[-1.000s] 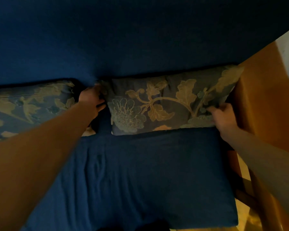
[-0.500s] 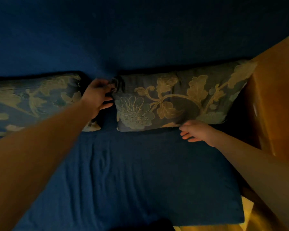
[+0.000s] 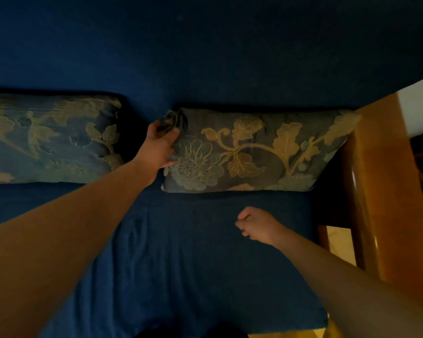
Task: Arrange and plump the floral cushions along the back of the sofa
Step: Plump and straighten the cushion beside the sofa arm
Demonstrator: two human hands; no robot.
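Two floral cushions lean against the dark blue sofa back [image 3: 205, 57]. The right floral cushion [image 3: 254, 152] has gold leaves and a pale flower; its far corner touches the wooden armrest. My left hand [image 3: 160, 145] grips that cushion's upper left corner, the fabric bunched in its fingers. The left floral cushion [image 3: 49, 140] sits apart from it, with a dark gap between the two. My right hand [image 3: 259, 226] is a loose fist over the blue seat cushion [image 3: 181, 264], below the right floral cushion and not touching it.
A wooden armrest [image 3: 386, 191] bounds the sofa on the right, with a white wall [image 3: 418, 106] behind it and pale floor [image 3: 340, 245] showing below. The seat fabric is wrinkled near its middle. The scene is dim.
My right hand left the right cushion's lower edge and pulled back over the seat, curling shut. My left hand kept its grip on the cushion's corner. The gap between the cushions looks wider.
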